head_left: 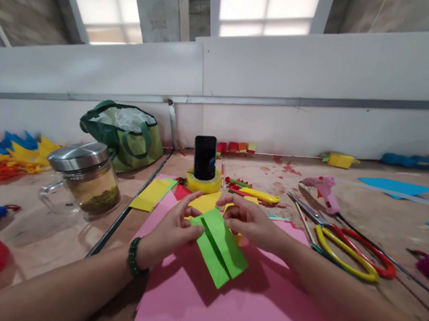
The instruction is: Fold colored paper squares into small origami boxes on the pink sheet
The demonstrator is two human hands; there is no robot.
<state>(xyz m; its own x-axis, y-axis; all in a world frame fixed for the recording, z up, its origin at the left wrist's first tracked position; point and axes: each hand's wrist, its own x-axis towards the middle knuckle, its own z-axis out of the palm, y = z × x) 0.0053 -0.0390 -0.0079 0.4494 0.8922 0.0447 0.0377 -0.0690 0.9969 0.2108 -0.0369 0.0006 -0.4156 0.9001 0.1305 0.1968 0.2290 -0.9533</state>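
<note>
A folded sheet of bright green paper (pixel 219 250) is held up over large pink paper (pixel 207 319), its two side flaps meeting along a slanting middle line. My left hand (pixel 179 220), a dark green bead bracelet at its wrist, pinches the green paper's left edge between thumb and fingers. At the paper's upper right, my right hand (pixel 245 218) grips the top edge with thumb and bent fingers. Behind the hands lie yellow paper pieces (pixel 205 202), partly hidden. The green paper casts a shadow on the pink sheet below it.
Scissors (pixel 343 244) with red and yellow handles lie right of the pink paper, near a pink glue gun (pixel 323 191). A phone (pixel 205 158) stands in a yellow tape roll (pixel 203 180). To the left are a glass tea mug (pixel 87 177) and a green bag (pixel 127 137).
</note>
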